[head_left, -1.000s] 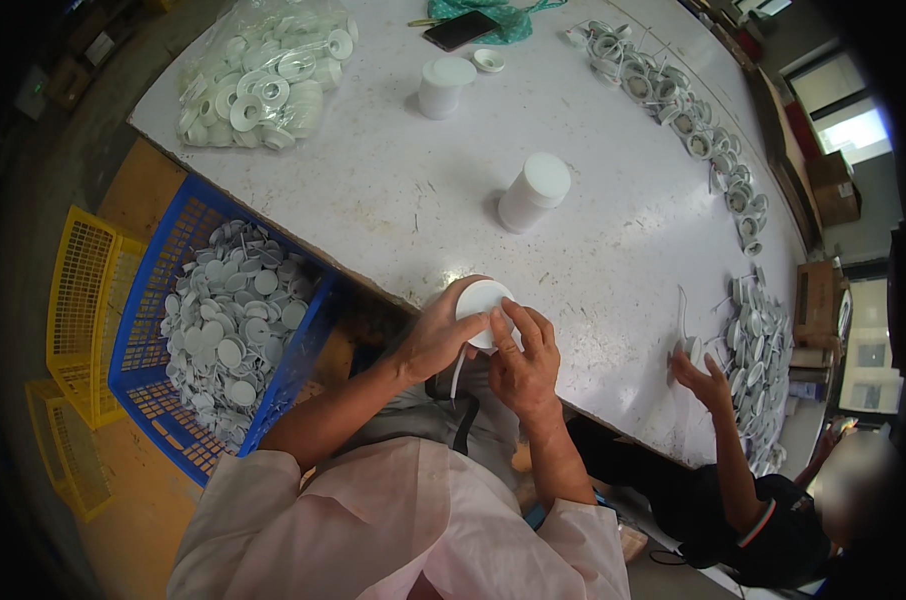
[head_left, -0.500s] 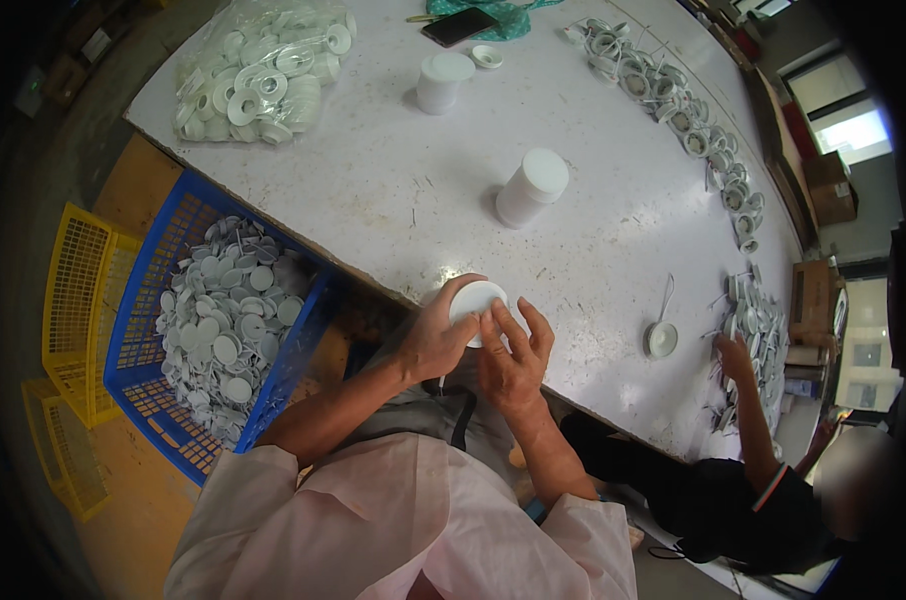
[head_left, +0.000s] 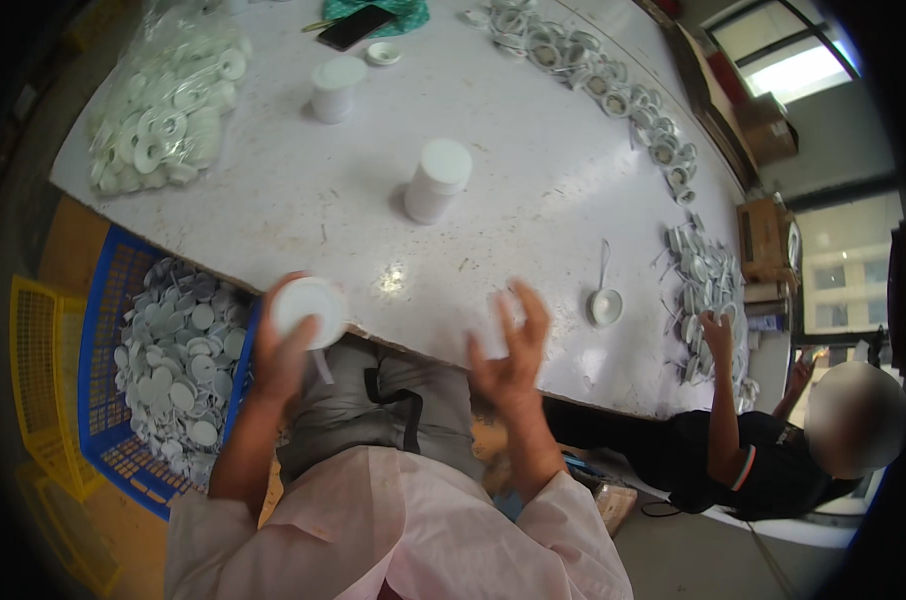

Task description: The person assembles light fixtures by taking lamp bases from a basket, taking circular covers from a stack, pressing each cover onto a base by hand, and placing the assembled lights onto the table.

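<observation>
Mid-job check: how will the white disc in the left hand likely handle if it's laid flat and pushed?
The white disc is probably stiff: it looks round and flat in the left hand. Its broad face suggests it would slide rather than roll. The pale cord hanging below it looks thin, so it's likely floppy and may trail.

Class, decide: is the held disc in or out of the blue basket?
Out: the left hand holds the disc to the right of the basket.

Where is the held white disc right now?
In the head view, the white disc is left of centre, in the left hand, right of the blue basket.
</observation>
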A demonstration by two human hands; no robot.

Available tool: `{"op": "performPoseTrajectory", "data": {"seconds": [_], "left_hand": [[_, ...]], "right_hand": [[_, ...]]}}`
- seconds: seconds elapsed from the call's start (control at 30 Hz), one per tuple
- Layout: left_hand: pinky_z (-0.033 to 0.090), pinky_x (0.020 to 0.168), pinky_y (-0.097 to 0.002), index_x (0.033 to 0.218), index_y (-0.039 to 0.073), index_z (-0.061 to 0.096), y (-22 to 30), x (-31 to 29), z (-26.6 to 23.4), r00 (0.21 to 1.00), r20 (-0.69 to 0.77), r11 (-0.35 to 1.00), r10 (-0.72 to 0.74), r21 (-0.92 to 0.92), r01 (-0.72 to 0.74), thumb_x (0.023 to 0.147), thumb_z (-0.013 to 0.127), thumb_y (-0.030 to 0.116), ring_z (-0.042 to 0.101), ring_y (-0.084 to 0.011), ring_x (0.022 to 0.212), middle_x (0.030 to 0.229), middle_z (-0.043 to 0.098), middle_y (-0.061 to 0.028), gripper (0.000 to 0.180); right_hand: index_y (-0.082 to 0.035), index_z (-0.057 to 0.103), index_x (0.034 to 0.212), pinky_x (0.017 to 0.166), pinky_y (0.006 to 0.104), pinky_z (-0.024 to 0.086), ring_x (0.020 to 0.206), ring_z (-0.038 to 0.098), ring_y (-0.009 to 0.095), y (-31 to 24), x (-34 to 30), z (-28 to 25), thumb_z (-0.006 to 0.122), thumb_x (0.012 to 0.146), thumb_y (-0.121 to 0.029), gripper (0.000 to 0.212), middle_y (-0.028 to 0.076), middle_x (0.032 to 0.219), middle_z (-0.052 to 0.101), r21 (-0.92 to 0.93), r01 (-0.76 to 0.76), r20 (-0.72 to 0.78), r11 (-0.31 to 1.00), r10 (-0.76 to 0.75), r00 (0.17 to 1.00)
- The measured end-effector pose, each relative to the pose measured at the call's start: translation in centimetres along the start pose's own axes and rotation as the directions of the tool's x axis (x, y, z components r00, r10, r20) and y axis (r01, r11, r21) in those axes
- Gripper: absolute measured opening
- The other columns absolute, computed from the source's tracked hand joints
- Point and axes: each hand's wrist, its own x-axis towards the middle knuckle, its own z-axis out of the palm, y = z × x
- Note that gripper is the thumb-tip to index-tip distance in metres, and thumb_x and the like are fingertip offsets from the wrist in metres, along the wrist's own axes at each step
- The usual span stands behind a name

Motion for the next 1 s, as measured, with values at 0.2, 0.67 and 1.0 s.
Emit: {"op": "performPoseTrajectory", "data": {"seconds": [0.2, 0.67, 1.0], "left_hand": [[0.054, 0.084, -0.0401, 0.13, -0.001, 0.037, 0.0, -4.0, -14.5, 0.902, -0.429, 0.981, 0.049, 0.191, 0.038, 0.086, 0.054, 0.006, 0.056, -0.0288, 0.108, 0.117, 0.054, -0.0193, 0.048], [0.043, 0.096, -0.037, 0.126, -0.006, 0.047, -11.9, -15.0, -46.2, 0.633, -0.69, 0.342, 0.351, 0.724, 0.599, 0.085, 0.061, 0.015, 0.055, -0.0314, 0.112, 0.126, 0.053, -0.0187, 0.048], [0.039, 0.103, -0.0404, 0.123, -0.007, 0.045, 9.0, -5.0, 4.7, 0.8, 0.534, 0.605, 0.273, 0.552, -0.575, 0.07, 0.077, 0.008, 0.05, -0.0356, 0.121, 0.129, 0.049, -0.0266, 0.064]], "right_hand": [[0.0, 0.034, 0.139, 0.102, 0.0481, 0.034, 0.121, 0.041, 0.041, 16.3, -3.7, -6.4, 0.079, 0.069, -0.02, 0.086, 0.028, 0.132, 0.04, -0.56, -0.503, -0.318, 0.658, 0.39, 0.864], [-0.001, 0.025, 0.144, 0.101, 0.0415, 0.038, 0.119, 0.046, 0.034, 8.3, -0.3, -5.6, 0.082, 0.064, -0.012, 0.098, 0.019, 0.126, 0.047, -0.137, -0.55, -0.335, 0.824, 0.484, 0.808], [-0.008, 0.038, 0.128, 0.089, 0.04, 0.043, 0.107, 0.052, 0.033, -2.8, 2.5, -2.0, 0.082, 0.055, -0.013, 0.086, 0.019, 0.123, 0.052, 0.265, 0.325, 0.305, 0.908, -0.399, 0.865]]}}
